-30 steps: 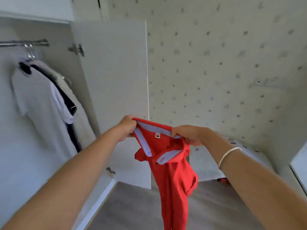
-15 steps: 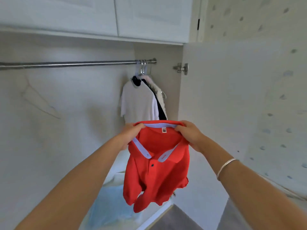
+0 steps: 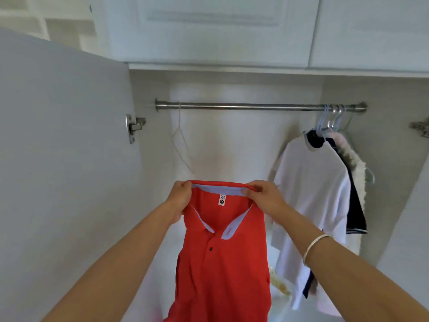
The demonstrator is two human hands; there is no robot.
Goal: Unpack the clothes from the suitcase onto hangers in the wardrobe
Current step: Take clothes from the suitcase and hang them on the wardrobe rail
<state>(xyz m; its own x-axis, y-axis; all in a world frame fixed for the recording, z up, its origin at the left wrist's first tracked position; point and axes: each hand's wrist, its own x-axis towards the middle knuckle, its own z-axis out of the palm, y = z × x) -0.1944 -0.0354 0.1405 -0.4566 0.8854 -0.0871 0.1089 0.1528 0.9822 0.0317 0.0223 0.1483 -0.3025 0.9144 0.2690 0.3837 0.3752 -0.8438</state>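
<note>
A red polo shirt [image 3: 220,259] with a pale blue collar lining hangs in front of me, held up by its collar. My left hand [image 3: 180,197] grips the collar's left end and my right hand [image 3: 262,196] pinches its right end. Behind it runs the wardrobe's metal rail [image 3: 255,106]. An empty thin white hanger [image 3: 182,145] hangs at the rail's left end. At the right end hang a white shirt [image 3: 311,198], a dark garment [image 3: 355,205] and a fluffy white one [image 3: 355,159] on pale hangers. The suitcase is out of view.
The open left wardrobe door [image 3: 65,173] stands close on my left, with its hinge [image 3: 134,127] at the inner edge. Closed upper cabinet doors [image 3: 209,26] sit above the rail. Something pale yellow [image 3: 279,284] lies low in the wardrobe behind the shirts.
My view has swung left from the wall to face the open wardrobe squarely. Both hands have kept hold of the red shirt's collar and spread it wider and flatter.
</note>
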